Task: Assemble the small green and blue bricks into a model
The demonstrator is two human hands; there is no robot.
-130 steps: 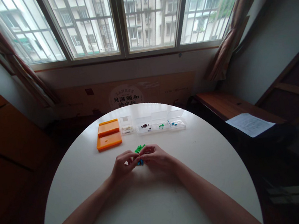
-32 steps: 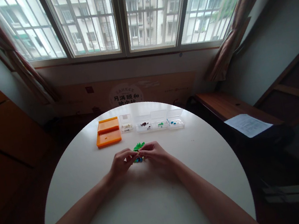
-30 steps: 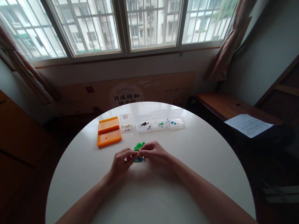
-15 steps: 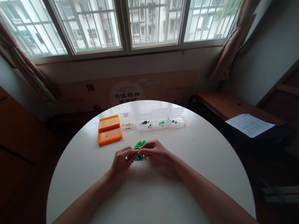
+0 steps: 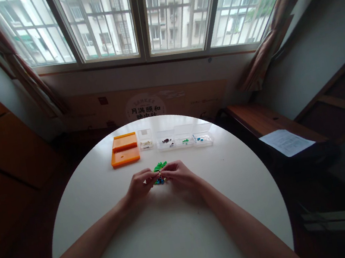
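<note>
Both hands meet over the middle of the white round table (image 5: 188, 231). My left hand (image 5: 140, 184) is pinched, its fingertips at a small pale piece (image 5: 159, 174) too tiny to name. From the other side my right hand (image 5: 178, 172) pinches at the same spot, fingertips almost touching the left ones. Just behind the fingers lies a cluster of bright green pieces (image 5: 160, 165). Small blue and dark pieces (image 5: 160, 181) show beneath the fingertips, partly hidden by the hands. Whether these colours belong to one joined object, I cannot tell.
An open orange case (image 5: 125, 156) lies at the back left of the table. To its right stand a small clear box (image 5: 146, 145) and several open clear boxes (image 5: 166, 146) with brown, green and blue bits. A printed sheet (image 5: 287, 142) rests on a side bench.
The whole view has shifted very slightly. Both hands keep the same pinched pose over the small pieces, and nothing on the table has visibly moved.
</note>
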